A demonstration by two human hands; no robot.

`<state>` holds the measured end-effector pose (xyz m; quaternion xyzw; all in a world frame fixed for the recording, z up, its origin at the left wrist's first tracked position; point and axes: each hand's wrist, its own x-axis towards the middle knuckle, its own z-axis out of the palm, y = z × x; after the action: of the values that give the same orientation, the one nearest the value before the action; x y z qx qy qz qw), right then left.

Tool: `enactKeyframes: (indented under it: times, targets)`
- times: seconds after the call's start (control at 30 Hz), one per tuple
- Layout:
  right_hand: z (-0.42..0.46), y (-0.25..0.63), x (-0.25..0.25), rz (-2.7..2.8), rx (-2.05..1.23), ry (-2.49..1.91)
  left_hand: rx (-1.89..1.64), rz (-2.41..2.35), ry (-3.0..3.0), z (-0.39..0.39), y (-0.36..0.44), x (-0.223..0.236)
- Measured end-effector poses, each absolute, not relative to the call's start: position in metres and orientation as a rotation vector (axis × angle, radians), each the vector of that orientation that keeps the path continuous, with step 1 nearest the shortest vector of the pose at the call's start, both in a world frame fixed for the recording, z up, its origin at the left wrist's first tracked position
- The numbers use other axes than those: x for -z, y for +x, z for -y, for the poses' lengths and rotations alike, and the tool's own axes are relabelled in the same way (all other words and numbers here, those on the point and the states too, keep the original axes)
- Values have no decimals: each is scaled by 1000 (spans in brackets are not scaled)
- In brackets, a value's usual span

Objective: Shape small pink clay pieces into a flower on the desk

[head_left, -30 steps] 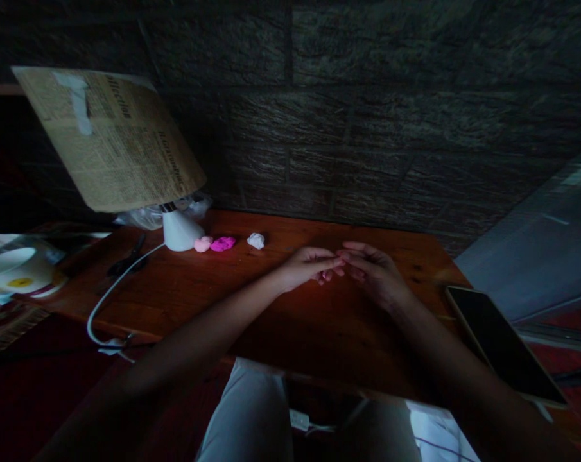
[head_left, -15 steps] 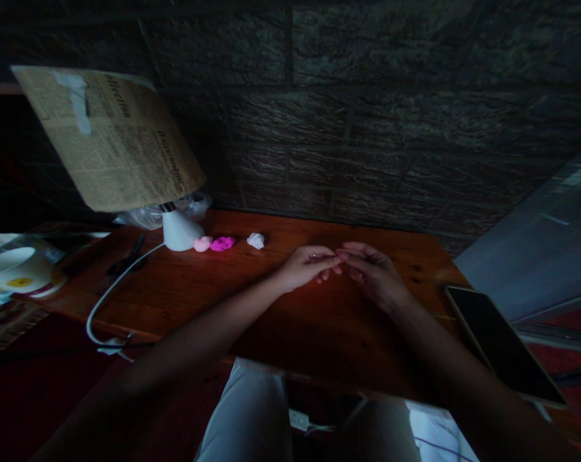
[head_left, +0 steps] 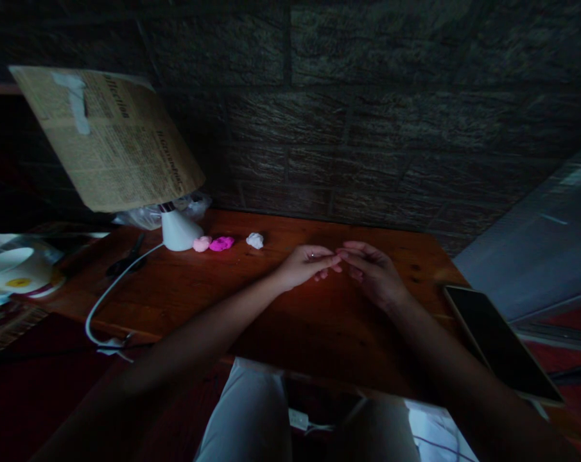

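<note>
1. Your left hand [head_left: 303, 265] is over the wooden table [head_left: 329, 333]. Its thumb and finger tips look together, and there is a ring [head_left: 312, 255] on one finger.
2. Your right hand [head_left: 375, 274] is just beside it, with bent fingers. The tips of your two hands meet. It is too dark and small to tell if your right thumb and finger close together, or if a tiny thing is between your hands.
3. The white lump [head_left: 255, 240] is the lump nearest your left hand. It sits on the table, to the left of that hand and a bit farther from you.
4. More to the left of your left hand are the bright pink lump [head_left: 221, 244] and the light pink lump [head_left: 202, 244]. These two are side by side, close to the white foot of the lamp [head_left: 177, 231].
5. The lamp's paper shade [head_left: 112, 141] leans, far to the left of your left hand. A white cord [head_left: 100, 305] and dark scissors [head_left: 125, 264] are on that side too, and a white tub [head_left: 13, 273] is even farther left.
6. To the right of your right hand, a flat dark screen [head_left: 502, 343] lies by the table's right side.
</note>
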<state>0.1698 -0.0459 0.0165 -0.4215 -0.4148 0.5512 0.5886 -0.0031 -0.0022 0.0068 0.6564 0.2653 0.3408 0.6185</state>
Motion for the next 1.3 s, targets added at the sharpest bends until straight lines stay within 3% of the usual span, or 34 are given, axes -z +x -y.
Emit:
enactKeyframes:
  times: [1.3]
  targets:
    - [44,173,-17,920,-1252,-1025,-754,-638,1428,1,-3,-6]
